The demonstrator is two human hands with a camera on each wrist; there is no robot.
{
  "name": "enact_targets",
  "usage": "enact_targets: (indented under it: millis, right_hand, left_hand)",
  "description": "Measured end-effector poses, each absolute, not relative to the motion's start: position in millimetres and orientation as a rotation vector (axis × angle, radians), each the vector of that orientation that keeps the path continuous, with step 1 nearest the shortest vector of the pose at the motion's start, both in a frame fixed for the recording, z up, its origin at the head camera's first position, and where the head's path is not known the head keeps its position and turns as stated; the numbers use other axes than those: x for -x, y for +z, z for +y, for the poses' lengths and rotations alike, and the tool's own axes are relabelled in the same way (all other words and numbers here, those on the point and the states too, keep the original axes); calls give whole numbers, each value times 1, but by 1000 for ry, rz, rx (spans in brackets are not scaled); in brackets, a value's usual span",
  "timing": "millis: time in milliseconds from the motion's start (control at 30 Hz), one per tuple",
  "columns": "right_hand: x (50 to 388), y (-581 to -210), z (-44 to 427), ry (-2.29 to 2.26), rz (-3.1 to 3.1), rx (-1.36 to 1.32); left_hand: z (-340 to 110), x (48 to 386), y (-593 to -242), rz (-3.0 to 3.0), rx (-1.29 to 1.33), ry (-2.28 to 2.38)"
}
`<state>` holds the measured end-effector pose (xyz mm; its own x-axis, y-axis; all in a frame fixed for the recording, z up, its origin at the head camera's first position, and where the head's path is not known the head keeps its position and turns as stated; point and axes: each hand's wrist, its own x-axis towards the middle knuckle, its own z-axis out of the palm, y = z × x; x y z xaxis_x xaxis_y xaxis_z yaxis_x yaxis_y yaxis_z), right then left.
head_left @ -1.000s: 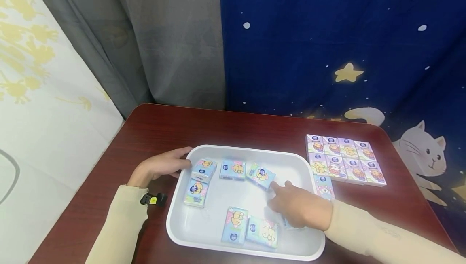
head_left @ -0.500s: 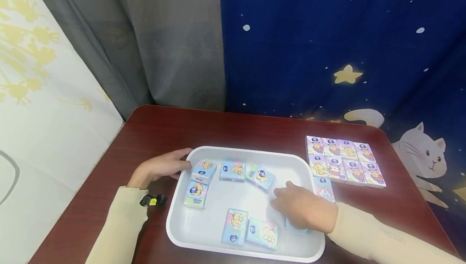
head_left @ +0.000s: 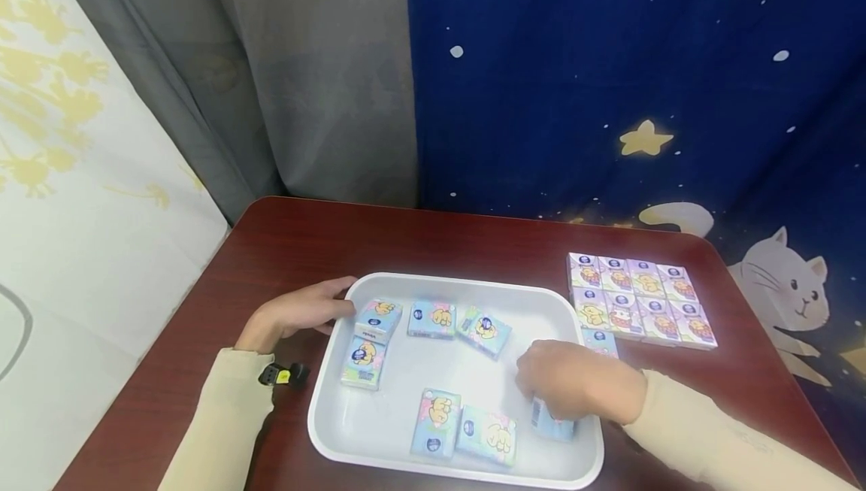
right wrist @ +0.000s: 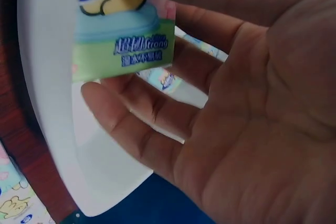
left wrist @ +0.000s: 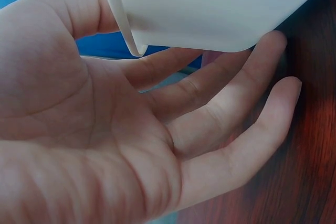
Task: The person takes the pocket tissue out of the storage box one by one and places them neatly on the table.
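A white plastic tray [head_left: 406, 465] lies on the table, with several small Vinda tissue packs inside, among them a tissue pack [head_left: 435, 423] near the front and a tilted tissue pack [head_left: 485, 331] at the back. My left hand [head_left: 298, 314] holds the tray's left rim; in the left wrist view its fingers [left wrist: 210, 108] curve along the outer wall. At the tray's right side, my right hand [head_left: 575, 380] pinches a blue and green tissue pack [right wrist: 126, 40] between thumb and fingers. In the head view the hand covers part of that pack.
Purple tissue packs [head_left: 643, 299] stand in two tight rows on the table [head_left: 406, 239] right of the tray, with a blue tissue pack [head_left: 600, 341] in front of them. Curtains [head_left: 541, 85] hang behind the table. A small black wrist device [head_left: 284, 375] sits at my left wrist.
My right hand has shifted slightly right inside the tray and gripped the tissue pack, more of which now shows beneath it. My left hand has stayed at the tray's rim.
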<state>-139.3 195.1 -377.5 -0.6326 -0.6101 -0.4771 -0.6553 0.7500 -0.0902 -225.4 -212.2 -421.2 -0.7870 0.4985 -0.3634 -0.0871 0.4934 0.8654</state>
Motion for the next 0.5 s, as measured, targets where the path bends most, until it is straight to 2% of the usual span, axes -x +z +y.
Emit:
enact_targets:
  millis: [167, 500]
  right_hand:
    - [144, -370, 200, 31, 2432, 892]
    - [158, -358, 222, -249, 2468, 940]
  left_hand:
    - [-212, 224, -420, 2143, -353, 1297]
    - [-212, 224, -420, 2139, -347, 1301]
